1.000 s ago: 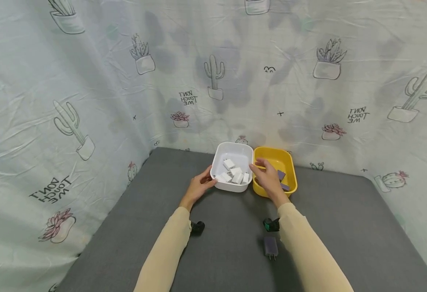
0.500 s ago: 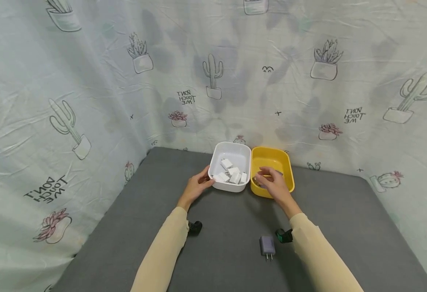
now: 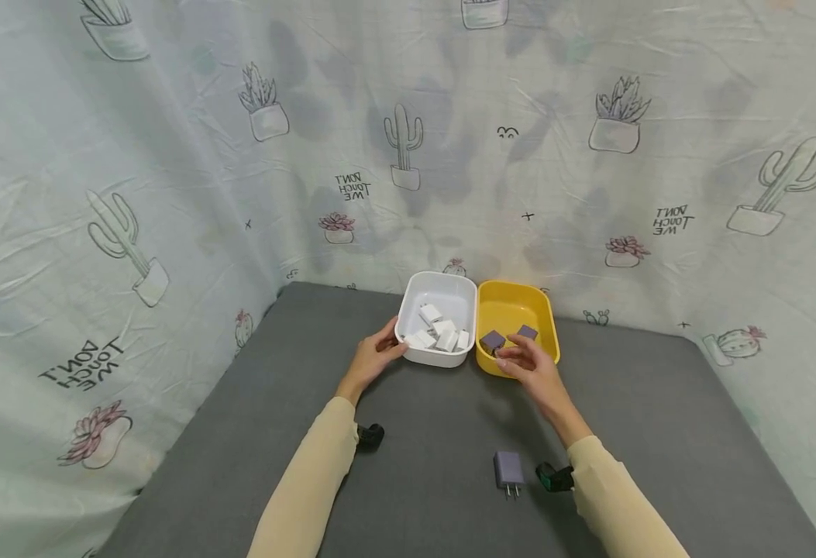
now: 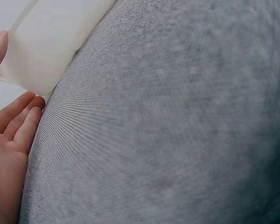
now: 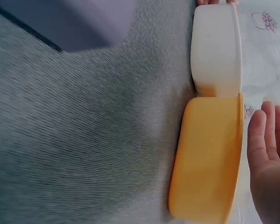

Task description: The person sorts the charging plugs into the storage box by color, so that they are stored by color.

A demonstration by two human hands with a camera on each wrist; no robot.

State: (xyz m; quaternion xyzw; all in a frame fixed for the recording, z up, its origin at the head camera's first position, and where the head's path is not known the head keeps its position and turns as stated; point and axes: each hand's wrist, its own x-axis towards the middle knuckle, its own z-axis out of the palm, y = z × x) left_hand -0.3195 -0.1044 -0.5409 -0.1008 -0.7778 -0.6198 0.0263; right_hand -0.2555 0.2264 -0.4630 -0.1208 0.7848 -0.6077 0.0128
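A white plastic bin holds several white charger plugs. My left hand rests against its left front corner, its fingers along the wall in the left wrist view. Right beside stands a yellow bin with purple charger plugs near its front, partly hidden by my right hand. That hand hovers over the yellow bin's front rim, fingers relaxed and nothing between them. Another purple charger plug lies on the table in front, its prongs toward me.
The grey cloth-covered table runs back to a hanging curtain printed with potted cacti, right behind the bins. Black wrist camera mounts sit at both sleeves.
My right hand has drawn back from beside the white bin's right rim, across the yellow bin to its front edge, uncovering purple plugs. My left hand stays at the white bin.
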